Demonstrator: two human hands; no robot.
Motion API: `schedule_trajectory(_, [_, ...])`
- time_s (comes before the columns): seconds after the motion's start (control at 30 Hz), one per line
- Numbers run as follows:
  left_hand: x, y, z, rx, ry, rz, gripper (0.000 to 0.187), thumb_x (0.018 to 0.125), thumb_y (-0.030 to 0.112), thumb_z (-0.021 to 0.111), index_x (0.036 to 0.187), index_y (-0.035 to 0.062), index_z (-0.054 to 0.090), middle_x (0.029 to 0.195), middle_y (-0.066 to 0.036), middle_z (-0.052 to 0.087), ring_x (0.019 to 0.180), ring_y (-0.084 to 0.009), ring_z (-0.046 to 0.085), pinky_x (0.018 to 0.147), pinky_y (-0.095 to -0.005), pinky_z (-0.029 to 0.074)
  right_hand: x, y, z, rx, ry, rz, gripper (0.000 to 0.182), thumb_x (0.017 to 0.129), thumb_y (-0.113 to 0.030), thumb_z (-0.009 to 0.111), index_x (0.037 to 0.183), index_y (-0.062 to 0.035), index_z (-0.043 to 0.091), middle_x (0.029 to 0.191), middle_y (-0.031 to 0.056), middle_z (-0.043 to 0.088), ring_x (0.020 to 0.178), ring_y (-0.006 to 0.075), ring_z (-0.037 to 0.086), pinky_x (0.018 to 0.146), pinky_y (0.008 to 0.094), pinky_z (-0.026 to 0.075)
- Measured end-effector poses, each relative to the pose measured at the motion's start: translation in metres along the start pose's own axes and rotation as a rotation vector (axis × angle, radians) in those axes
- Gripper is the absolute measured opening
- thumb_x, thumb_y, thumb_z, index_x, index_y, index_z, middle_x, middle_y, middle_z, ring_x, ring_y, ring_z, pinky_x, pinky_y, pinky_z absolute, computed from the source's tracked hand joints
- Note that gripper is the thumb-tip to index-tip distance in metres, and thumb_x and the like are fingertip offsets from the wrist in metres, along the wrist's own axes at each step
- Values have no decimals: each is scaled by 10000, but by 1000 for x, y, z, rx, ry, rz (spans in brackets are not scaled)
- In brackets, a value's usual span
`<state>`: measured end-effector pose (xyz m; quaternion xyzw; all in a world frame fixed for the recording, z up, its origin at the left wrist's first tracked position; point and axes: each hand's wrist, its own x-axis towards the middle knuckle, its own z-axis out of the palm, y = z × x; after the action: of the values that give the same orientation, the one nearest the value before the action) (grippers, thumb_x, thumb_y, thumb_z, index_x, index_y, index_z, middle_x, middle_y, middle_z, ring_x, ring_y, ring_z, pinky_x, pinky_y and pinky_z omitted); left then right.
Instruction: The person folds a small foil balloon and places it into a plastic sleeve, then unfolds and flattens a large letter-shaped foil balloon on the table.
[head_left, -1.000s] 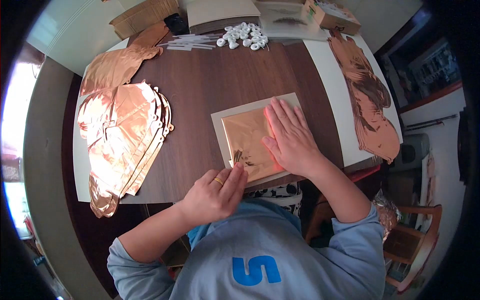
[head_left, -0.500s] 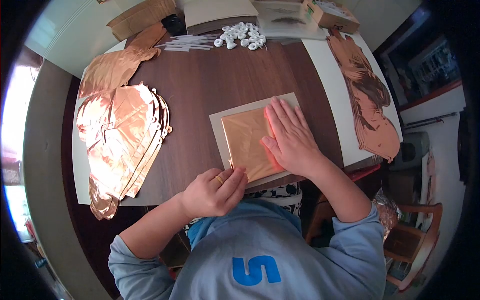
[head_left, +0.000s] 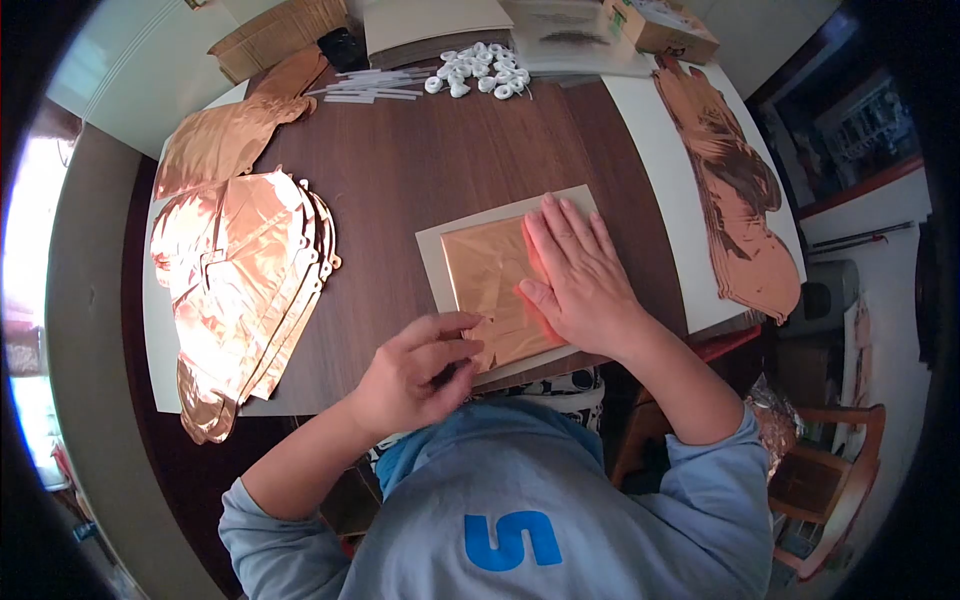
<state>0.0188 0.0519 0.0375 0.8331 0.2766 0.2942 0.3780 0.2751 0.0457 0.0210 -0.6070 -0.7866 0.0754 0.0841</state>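
Note:
A folded rose-gold foil balloon [head_left: 490, 270] lies as a neat rectangle on a beige card [head_left: 431, 248] in front of me. My right hand [head_left: 580, 270] rests flat on its right side, fingers stretched out and pointing away from me. At the lower left corner is my left hand [head_left: 425, 362], its fingers apart and slightly bent, with the fingertips right at the foil's edge. Part of the foil's right side is covered by my right hand.
Flat foil balloons are piled on the left [head_left: 240, 280], and another foil stack [head_left: 735, 190] lies on the right. Toward the back are white straws [head_left: 370, 85], small white ribbon rolls [head_left: 480, 68], a stack of cards [head_left: 435, 25] and a cardboard box [head_left: 662, 28].
My left hand has loosened its pinch at the foil's lower left corner, and its fingers have spread. The right hand stays pressed flat in nearly the same place.

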Motion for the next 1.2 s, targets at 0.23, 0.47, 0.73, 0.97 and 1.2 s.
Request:
schedule_trajectory(0.23, [22, 13, 5, 10, 119, -409, 289, 822, 5, 755, 1073, -3, 611, 1104, -129, 583, 924, -224, 709, 783, -315, 587, 1, -1, 0, -11, -16, 3, 729, 1004, -422, 474, 1542, 9, 239, 1617, 240, 182, 1510, 377, 163, 1215, 527, 117])
schedule_trajectory(0.47, [26, 9, 13, 14, 123, -384, 325, 835, -66, 681, 1138, -2, 580, 1159, -143, 556, 940, -223, 703, 778, -301, 585, 0, 1, 2, 6, 3, -7, 742, 993, -428, 502, 1540, 3, 247, 1613, 242, 191, 1506, 383, 173, 1212, 532, 123])
schedule_trajectory(0.73, [22, 14, 17, 205, 141, -272, 408, 807, -57, 691, 1195, 39, 608, 1205, -159, 535, 947, -262, 672, 803, -350, 563, 1, 0, 6, -3, 43, -14, 756, 991, -487, 479, 1521, 15, 279, 1592, 258, 230, 1495, 388, 196, 1207, 552, 128])
schedule_trajectory(0.97, [17, 13, 14, 671, 143, -98, 389, 787, 71, 757, 1164, 111, 670, 1227, -133, 547, 983, -287, 603, 837, -411, 485, 0, 0, 5, -39, 54, -27, 792, 978, -518, 488, 1520, 20, 279, 1582, 269, 247, 1487, 405, 213, 1200, 557, 138])
schedule_trajectory(1.2, [-1, -14, 3, 517, -36, 153, 377, 791, 184, 764, 1148, 91, 689, 1279, -138, 556, 1128, -336, 550, 956, -474, 424, 1, -1, 5, -56, 32, -21, 797, 975, -531, 479, 1526, 10, 280, 1589, 263, 236, 1494, 388, 197, 1210, 554, 111])
